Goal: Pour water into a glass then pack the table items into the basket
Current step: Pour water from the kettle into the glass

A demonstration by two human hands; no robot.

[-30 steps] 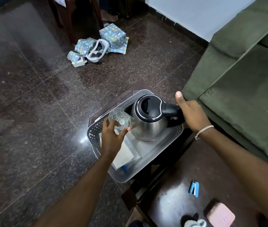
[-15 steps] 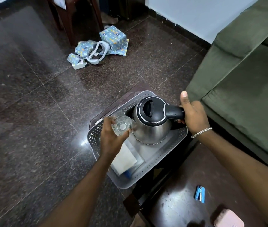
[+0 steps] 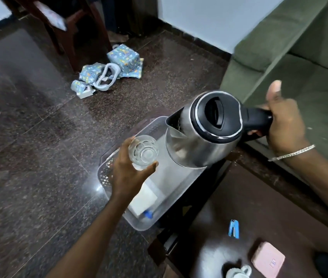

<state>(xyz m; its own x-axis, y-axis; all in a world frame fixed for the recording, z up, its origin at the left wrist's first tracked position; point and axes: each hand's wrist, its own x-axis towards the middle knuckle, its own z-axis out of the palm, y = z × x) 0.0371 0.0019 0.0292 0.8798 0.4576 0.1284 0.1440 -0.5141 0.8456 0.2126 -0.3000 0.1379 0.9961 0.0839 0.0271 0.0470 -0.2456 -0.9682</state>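
My right hand [image 3: 283, 121] grips the black handle of a steel kettle [image 3: 201, 133], which hangs above the grey perforated basket [image 3: 106, 173] with its spout pointing left. My left hand [image 3: 129, 173] holds a clear glass [image 3: 145, 152] just below and left of the spout, over the basket. A white box [image 3: 145, 199] and something with a blue cap [image 3: 148, 214] lie in the basket. On the dark wooden table [image 3: 219, 227] sit a blue clip [image 3: 233, 228], a pink box [image 3: 268, 259] and a white item [image 3: 239, 272] at the bottom edge.
A green sofa [image 3: 309, 63] stands to the right, close behind the table. Wrapped blue parcels [image 3: 123, 57] and a white headset lie on the dark tiled floor further back, near dark chair legs [image 3: 66, 41].
My right hand has lifted the kettle up out of the basket and toward me. My left hand has raised the glass with it, staying by the spout.
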